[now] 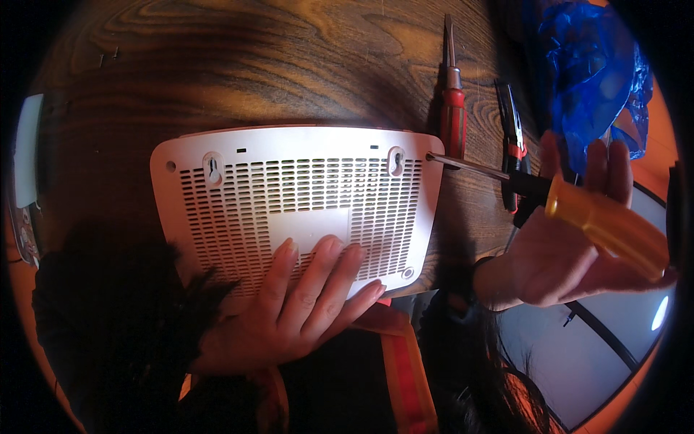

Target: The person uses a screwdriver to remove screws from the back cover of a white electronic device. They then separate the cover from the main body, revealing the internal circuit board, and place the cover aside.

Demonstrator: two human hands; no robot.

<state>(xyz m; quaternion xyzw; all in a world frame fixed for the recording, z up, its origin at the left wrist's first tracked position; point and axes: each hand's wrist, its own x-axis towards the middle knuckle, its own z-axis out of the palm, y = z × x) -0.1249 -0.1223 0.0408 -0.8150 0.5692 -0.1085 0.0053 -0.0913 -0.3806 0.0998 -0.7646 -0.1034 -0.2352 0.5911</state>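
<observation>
A white plastic device casing (238, 155) with rows of vent slots lies bottom-up on a dark wooden table (289, 65). My left hand (303, 304) rests flat on its near part, fingers spread over the vents and a blank label patch. My right hand (560, 249) grips a screwdriver (607, 224) with a yellow-orange handle and black collar. Its metal shaft points left, and the tip touches the casing's upper right corner.
A red-handled screwdriver (453, 108) and a pair of black pliers (513, 141) lie on the table right of the casing. A crumpled blue plastic bag (593, 72) sits at the far right. A white object (27, 148) lies at the left edge.
</observation>
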